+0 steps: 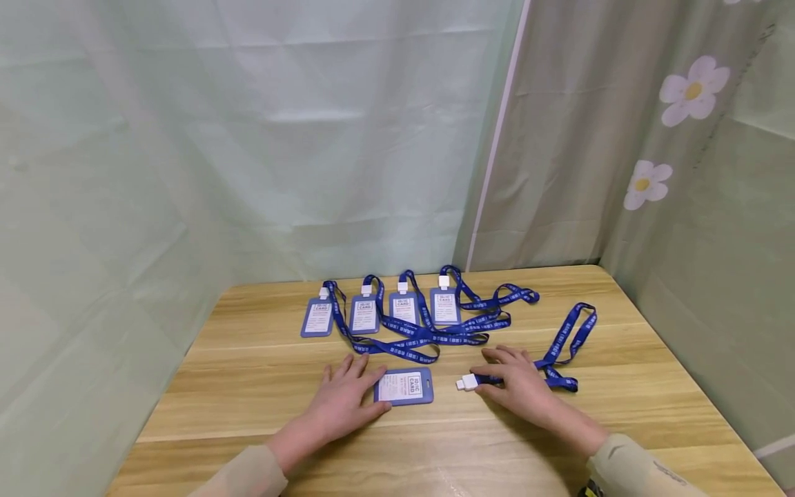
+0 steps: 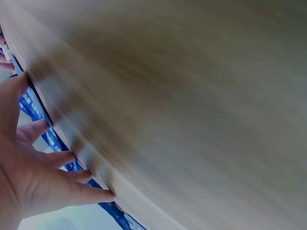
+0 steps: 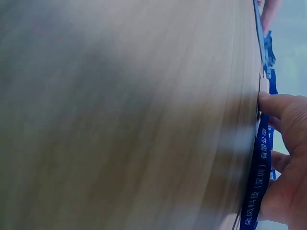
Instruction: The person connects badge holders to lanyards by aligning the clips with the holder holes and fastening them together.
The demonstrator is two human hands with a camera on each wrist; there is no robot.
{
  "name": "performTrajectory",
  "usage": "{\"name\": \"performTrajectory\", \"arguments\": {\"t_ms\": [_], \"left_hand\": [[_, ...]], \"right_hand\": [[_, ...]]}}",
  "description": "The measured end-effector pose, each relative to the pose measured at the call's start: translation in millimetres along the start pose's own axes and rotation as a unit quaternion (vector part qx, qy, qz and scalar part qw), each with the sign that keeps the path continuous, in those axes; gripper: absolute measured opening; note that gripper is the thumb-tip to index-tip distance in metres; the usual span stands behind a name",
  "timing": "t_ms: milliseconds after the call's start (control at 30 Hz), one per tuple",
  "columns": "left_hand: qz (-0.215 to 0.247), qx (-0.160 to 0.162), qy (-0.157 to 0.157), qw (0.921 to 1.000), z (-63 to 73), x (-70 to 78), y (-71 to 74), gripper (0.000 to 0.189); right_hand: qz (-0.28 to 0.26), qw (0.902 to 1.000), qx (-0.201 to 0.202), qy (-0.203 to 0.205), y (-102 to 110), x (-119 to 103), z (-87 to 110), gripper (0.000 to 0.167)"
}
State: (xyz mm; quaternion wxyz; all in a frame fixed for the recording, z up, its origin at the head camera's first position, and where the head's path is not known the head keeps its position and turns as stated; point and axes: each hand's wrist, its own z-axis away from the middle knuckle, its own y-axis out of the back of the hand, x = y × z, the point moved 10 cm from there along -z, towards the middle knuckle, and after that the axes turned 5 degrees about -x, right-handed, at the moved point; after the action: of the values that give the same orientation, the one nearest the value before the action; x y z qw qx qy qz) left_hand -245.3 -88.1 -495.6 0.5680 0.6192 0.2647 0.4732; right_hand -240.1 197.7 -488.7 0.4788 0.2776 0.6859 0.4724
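Note:
A blue ID card holder with a white printed insert lies flat on the table, its slotted end facing right. My left hand holds it at its left end, thumb at the near edge and index finger at the far edge. The other left fingers spread over the tabletop, as the left wrist view shows. To the right, my right hand pinches the white clip of a blue lanyard between thumb and index finger. The clip's tip points at the holder's slot, a short gap apart. White lettering runs along the strap.
Behind the hands, several blue card holders lie in a row, each clipped to a blue lanyard. Their straps trail rightward and overlap. The wooden table borders pale curtains at the back and sides.

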Motion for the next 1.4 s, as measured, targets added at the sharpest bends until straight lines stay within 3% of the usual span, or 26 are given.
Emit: {"name": "performTrajectory", "arguments": {"t_ms": [333, 1067, 1400], "left_hand": [[0.003, 0.0, 0.001, 1.0, -6.9, 16.0, -5.3, 0.069], [0.005, -0.005, 0.004, 1.0, -9.1, 18.4, -7.9, 0.069], [0.007, -0.006, 0.032, 0.9994, -3.6, 16.8, -10.6, 0.071]], "right_hand": [[-0.009, 0.9999, -0.002, -0.005, -8, -15, -6.9, 0.034], [-0.016, 0.9995, 0.005, -0.025, -10, -14, -9.3, 0.033], [-0.04, 0.9981, 0.008, -0.045, -10, -11, -3.8, 0.033]]}}
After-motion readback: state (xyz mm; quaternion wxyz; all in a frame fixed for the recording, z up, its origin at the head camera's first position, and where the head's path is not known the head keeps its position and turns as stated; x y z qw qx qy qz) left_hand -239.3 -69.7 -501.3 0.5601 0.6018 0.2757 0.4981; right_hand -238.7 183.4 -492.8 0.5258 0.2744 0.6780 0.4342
